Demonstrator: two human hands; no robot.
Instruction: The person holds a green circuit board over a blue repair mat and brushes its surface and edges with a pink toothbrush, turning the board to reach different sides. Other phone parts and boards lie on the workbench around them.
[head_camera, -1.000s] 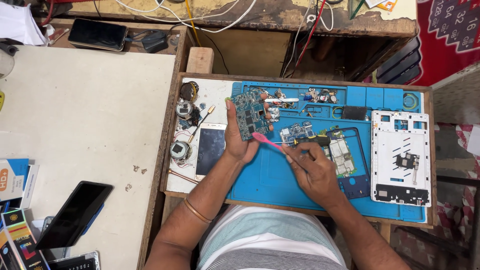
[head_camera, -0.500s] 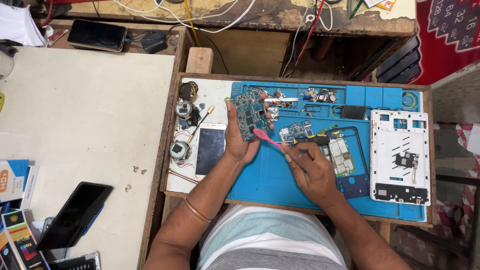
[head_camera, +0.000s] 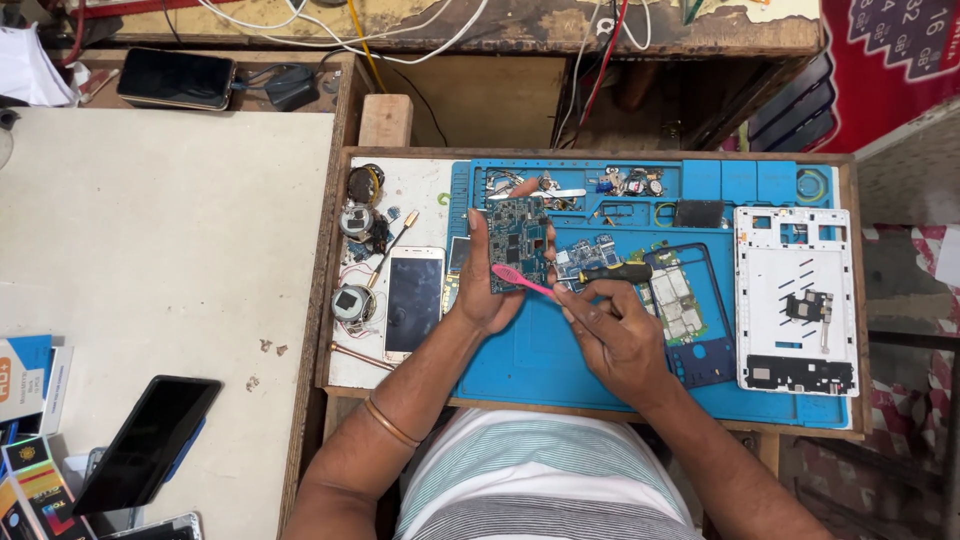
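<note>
Currently left hand (head_camera: 487, 290) grasps a green circuit board (head_camera: 516, 243), held tilted just above the blue repair mat (head_camera: 530, 360). Right hand (head_camera: 615, 335) pinches a pink brush (head_camera: 522, 281), its head touching the board's lower edge. A black-and-yellow screwdriver (head_camera: 615, 271) lies just beside the right fingers. White phone (head_camera: 413, 302) lies left of the mat, a white tablet back frame (head_camera: 795, 300) at the right. Black phone (head_camera: 148, 443) rests on the white table (head_camera: 160, 230), well apart.
</note>
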